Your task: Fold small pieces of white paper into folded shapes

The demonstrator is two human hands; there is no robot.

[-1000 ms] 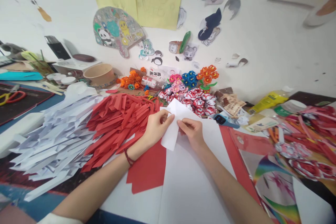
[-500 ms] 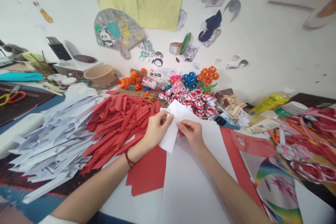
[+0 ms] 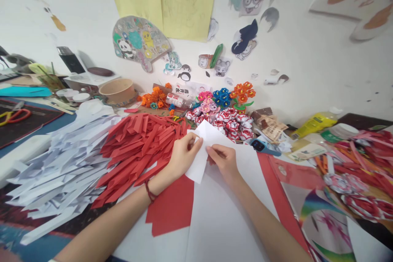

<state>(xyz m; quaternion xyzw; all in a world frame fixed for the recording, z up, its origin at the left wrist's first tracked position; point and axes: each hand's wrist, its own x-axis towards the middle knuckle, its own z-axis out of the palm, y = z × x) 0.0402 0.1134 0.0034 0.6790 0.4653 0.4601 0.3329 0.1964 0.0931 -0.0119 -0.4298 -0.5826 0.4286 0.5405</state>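
A small folded piece of white paper is raised between my hands over a large white sheet. My left hand pinches its left side, thumb on the near face. At its right edge, my right hand grips with thumb and forefinger, the other fingers curled; a bit of red shows beneath them. Red paper pieces lie flat under my left wrist. Close by on the left are a heap of folded red strips and a heap of folded white strips.
Red and white paper flowers sit beyond my hands. Scissors rest far left, near a round wooden container. On the right are a blue watch, a yellow bottle and a pile of coloured strips.
Both hands stay on the white paper, with hardly any shift in grip. The whole view has tilted slightly upward.
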